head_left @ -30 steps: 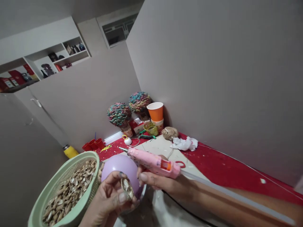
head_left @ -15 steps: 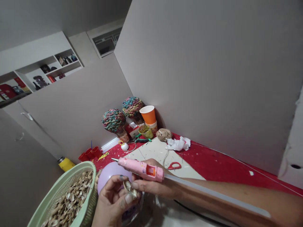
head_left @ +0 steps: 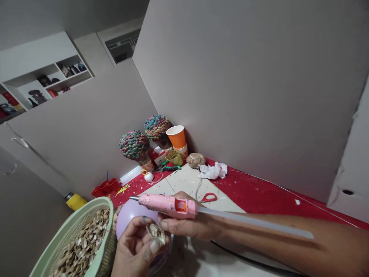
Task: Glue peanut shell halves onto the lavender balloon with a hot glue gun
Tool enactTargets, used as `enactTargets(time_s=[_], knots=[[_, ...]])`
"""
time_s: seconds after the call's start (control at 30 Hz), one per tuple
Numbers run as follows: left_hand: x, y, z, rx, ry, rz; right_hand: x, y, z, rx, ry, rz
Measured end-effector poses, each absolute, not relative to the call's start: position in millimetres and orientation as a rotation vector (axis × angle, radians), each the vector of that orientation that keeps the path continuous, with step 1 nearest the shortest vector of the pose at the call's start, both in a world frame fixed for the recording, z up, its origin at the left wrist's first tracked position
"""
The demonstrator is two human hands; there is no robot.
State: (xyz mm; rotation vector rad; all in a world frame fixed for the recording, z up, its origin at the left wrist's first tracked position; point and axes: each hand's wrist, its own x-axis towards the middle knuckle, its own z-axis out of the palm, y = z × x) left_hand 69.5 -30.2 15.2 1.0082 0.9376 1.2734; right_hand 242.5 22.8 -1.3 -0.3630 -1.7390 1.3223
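Observation:
Between the thumb and fingers of my left hand (head_left: 134, 248) is an opened peanut shell (head_left: 156, 233), its pale hollow side facing me. My right hand (head_left: 198, 229) grips a pink hot glue gun (head_left: 165, 204), its metal nozzle aimed left above the shell and apart from it. A long clear glue stick (head_left: 259, 223) runs out of the gun's back along my forearm. Behind my left hand rests a light purple balloon (head_left: 129, 215), its lower part mostly covered by my hands. Left of it stands a green basket (head_left: 110, 231) heaped with peanut shells (head_left: 83, 246).
Two ball-topped ornaments in coloured shells (head_left: 134, 145) stand by the wall with an orange paper cup (head_left: 176, 138). Nearer lie a twine ball (head_left: 196, 161), crumpled tissue (head_left: 213, 171), red-handled scissors (head_left: 209, 197) and green-handled pliers (head_left: 171, 168). A yellow bottle (head_left: 75, 202) sits far left.
The peanut shell has turned so more of its inside shows. The glue gun has levelled slightly. The whole view has shifted a little, with the background moving left and up.

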Motion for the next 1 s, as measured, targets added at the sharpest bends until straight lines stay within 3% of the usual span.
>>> enactTargets(time_s=[0.43, 1.0], knots=[[70, -33, 27, 0.945, 0.878, 1.335, 240, 22, -7, -0.29, -1.602, 1.27], [68, -34, 47, 0.901, 0.872, 1.359, 237, 15, 1, -0.55, -1.371, 1.351]])
